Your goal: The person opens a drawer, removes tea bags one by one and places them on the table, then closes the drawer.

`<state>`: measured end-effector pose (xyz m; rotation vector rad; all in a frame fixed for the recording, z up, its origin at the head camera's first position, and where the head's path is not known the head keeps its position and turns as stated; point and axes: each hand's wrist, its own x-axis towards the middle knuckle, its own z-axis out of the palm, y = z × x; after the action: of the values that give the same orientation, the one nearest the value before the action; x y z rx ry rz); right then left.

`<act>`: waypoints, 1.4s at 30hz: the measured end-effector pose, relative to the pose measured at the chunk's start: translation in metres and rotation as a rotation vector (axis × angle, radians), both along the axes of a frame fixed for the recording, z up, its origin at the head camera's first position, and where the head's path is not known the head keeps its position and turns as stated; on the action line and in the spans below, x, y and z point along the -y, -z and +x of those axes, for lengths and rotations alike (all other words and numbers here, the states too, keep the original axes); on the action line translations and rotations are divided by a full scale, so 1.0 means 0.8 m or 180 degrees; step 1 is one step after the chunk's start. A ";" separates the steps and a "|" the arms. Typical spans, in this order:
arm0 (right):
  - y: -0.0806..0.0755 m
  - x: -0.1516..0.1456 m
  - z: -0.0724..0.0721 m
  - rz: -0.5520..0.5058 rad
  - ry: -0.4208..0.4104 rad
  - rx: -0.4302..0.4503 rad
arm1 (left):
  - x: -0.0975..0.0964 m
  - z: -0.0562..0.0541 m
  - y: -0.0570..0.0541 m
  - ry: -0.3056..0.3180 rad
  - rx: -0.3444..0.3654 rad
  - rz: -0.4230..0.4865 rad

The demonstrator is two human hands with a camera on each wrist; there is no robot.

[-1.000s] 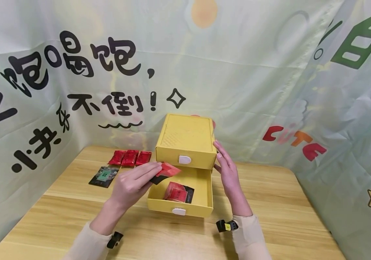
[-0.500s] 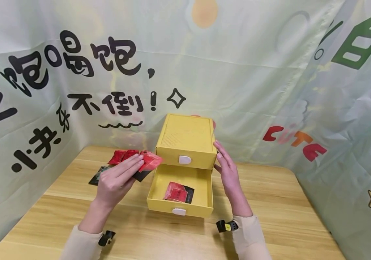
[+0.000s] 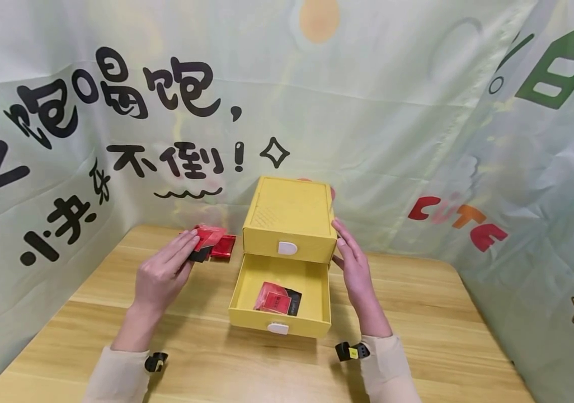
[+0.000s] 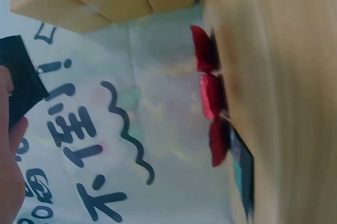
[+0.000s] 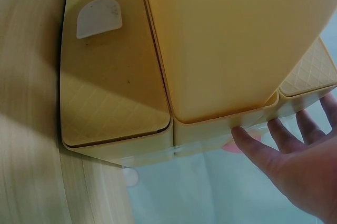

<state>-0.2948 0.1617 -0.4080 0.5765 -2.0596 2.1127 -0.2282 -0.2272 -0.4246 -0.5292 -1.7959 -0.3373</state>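
Note:
My left hand (image 3: 163, 275) pinches a flat red-and-black packet (image 3: 208, 237) above the table; its dark back (image 4: 21, 79) faces the left wrist camera. Beneath it, several small red sachets (image 4: 211, 96) lie in a row, only one (image 3: 224, 247) showing well in the head view. A black packet with a green label (image 4: 242, 174) lies beside them. The yellow drawer unit (image 3: 292, 204) has its middle drawer (image 3: 236, 319) pulled out, with another red-and-black packet (image 3: 278, 299) inside. My right hand (image 3: 354, 271) rests its spread fingers against the unit's right side.
A wooden table (image 3: 408, 324) carries everything. Printed cloth (image 3: 393, 140) hangs close behind it and on both sides. White tabs (image 3: 287, 247) stand on the drawer fronts, and the drawer below (image 5: 105, 77) is closed.
My left hand has moved left from over the drawer, carrying the packet, until it hangs above the red sachets. The right hand and the drawer unit have stayed put.

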 end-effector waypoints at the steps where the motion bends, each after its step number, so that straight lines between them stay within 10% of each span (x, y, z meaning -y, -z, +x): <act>1: 0.000 0.000 0.000 0.0007 0.0005 0.0000 | 0.003 0.000 0.003 -0.0054 0.0143 0.0007; 21: 0.001 -0.001 -0.001 0.0043 0.0018 0.0011 | 0.029 -0.005 0.038 -0.0710 0.2371 -0.0376; 42: 0.000 0.000 0.000 0.0063 0.0019 -0.0014 | 0.028 -0.021 0.044 -0.0808 0.3197 -0.0676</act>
<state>-0.2950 0.1621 -0.4080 0.5765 -2.0795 2.0883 -0.2449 -0.2492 -0.4595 -0.2681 -2.8624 -0.2471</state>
